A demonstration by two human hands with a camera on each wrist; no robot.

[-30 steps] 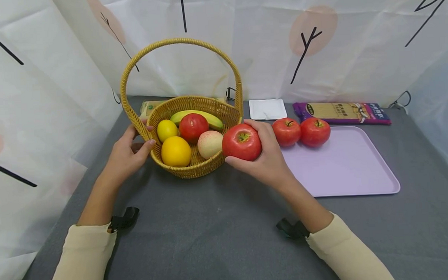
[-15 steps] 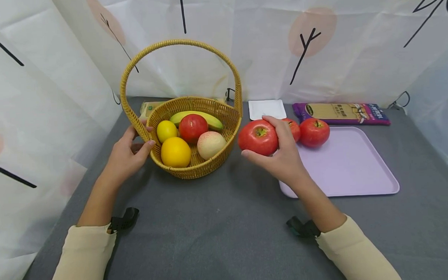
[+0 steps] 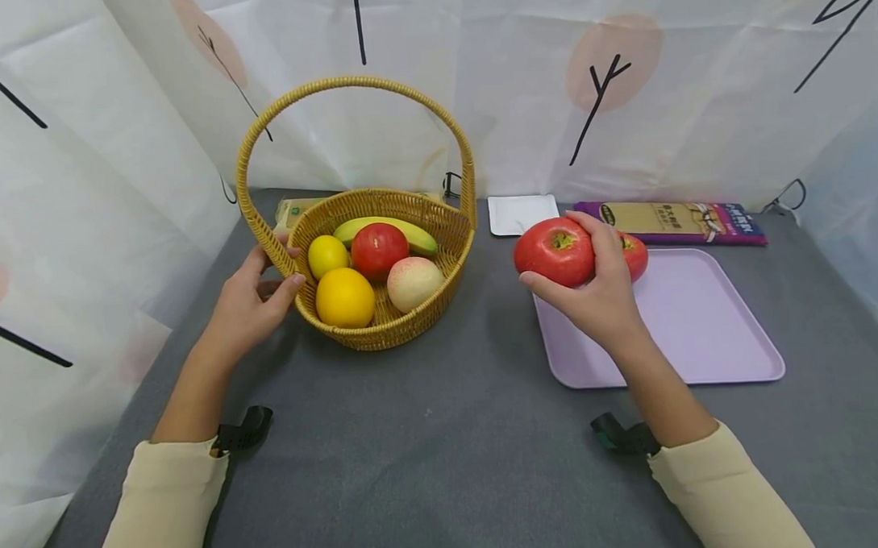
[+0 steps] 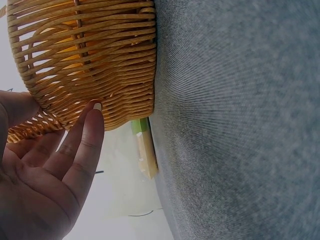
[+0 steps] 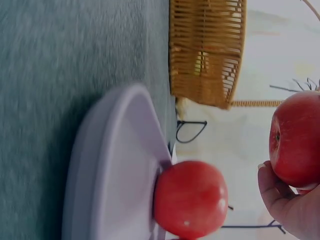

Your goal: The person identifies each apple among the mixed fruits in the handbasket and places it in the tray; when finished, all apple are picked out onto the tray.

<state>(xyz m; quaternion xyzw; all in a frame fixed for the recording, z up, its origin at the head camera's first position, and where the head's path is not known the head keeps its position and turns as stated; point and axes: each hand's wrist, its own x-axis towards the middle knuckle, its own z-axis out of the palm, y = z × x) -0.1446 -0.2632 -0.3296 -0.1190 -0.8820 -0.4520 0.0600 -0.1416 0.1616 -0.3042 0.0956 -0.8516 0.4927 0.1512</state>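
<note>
At the left stands a yellow woven basket (image 3: 450, 290) with a tall hoop handle. My left hand (image 3: 247, 305) grips the foot of that handle at the basket's left rim, thumb in front. Inside lie a banana (image 3: 386, 226), a lemon (image 3: 327, 255), a red apple (image 3: 380, 250), an orange (image 3: 345, 298) and a peach (image 3: 414, 283). My right hand (image 3: 601, 288) holds another red apple (image 3: 552, 252), stem up, over the back left corner of the lilac tray (image 3: 702, 329). Behind that hand, a red apple (image 5: 192, 197) sits on the tray; a further one is mostly hidden.
Along the back lie a white square packet (image 3: 522, 215) and a long purple and tan package (image 3: 677, 221). A green and tan package (image 4: 145, 147) lies behind the basket. White printed cloth (image 3: 519, 86) hangs behind the grey table (image 3: 416, 460).
My right hand has carried the apple rightward from beside the basket's right rim to over the tray, covering one of the apples there. My left hand and the basket have stayed put.
</note>
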